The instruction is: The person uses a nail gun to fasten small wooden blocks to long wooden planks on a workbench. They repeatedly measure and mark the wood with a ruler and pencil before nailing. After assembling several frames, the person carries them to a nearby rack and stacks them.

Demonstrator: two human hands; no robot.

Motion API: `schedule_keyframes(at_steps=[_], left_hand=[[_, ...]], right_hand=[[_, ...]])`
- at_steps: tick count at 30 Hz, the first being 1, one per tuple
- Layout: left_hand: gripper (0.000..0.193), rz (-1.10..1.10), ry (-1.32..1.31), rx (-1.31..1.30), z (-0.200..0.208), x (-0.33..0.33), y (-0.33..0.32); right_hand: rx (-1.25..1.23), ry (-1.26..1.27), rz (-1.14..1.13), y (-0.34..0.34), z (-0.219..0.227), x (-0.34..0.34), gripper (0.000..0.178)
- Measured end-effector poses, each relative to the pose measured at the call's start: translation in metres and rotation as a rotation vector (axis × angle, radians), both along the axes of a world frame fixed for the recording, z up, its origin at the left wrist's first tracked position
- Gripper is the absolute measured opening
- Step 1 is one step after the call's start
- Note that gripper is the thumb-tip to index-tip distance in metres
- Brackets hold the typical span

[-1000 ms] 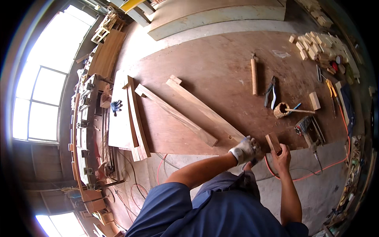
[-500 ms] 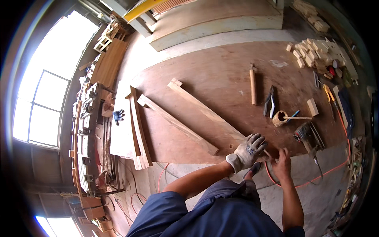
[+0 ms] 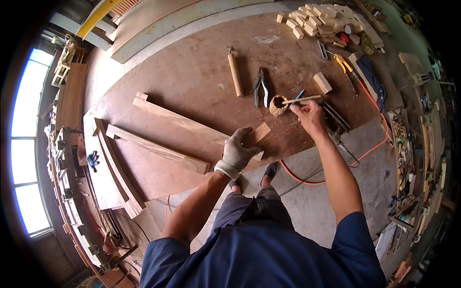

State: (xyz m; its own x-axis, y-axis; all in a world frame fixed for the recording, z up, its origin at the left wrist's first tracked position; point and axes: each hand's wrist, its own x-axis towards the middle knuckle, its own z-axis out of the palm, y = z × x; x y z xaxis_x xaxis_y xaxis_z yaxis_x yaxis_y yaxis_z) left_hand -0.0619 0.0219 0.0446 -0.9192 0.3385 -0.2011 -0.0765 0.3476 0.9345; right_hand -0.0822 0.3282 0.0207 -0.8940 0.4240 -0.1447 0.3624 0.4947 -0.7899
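Observation:
My left hand point(image 3: 236, 152), in a pale knit glove, is closed around the near end of a long wooden bar point(image 3: 185, 120). The bar's squared end block point(image 3: 260, 133) shows beyond the fingers. My bare right hand point(image 3: 311, 117) is curled at a thin wooden stick point(image 3: 302, 99); the hand partly hides how the fingers meet it. The other end of the stick rests in a small, crusted tan pot point(image 3: 277, 106). A blue pen-like rod point(image 3: 298, 95) lies by the pot. To its left are pliers point(image 3: 260, 89) and a hammer point(image 3: 235, 72).
A second wooden bar point(image 3: 156, 148) and a curved pair point(image 3: 117, 170) lie on the left of the worktable point(image 3: 192, 72). Small blocks point(image 3: 317, 21) are piled at the back right. An orange hose point(image 3: 379, 144) runs past the table's right edge. Clamps and timber stand along both sides.
The view has swung to the right. My right hand has left the place beside my left hand and reached out to the stick in the pot. My left hand stays at the bar's end.

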Motion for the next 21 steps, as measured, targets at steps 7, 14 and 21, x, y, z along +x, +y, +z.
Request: schedule_keyframes(at_steps=[7, 14, 21], left_hand=[[0.053, 0.093, -0.885, 0.895, -0.01, -0.004, -0.005], [0.057, -0.049, -1.141, 1.401, -0.028, -0.006, -0.006], [0.047, 0.002, -1.05, 1.089, -0.018, -0.001, -0.012]], right_hand=[[-0.309, 0.075, 0.009, -0.024, 0.017, -0.03, 0.024], [-0.141, 0.183, -0.057, -0.023, 0.065, -0.026, 0.03], [-0.195, 0.216, -0.167, -0.025, 0.043, -0.018, 0.027]])
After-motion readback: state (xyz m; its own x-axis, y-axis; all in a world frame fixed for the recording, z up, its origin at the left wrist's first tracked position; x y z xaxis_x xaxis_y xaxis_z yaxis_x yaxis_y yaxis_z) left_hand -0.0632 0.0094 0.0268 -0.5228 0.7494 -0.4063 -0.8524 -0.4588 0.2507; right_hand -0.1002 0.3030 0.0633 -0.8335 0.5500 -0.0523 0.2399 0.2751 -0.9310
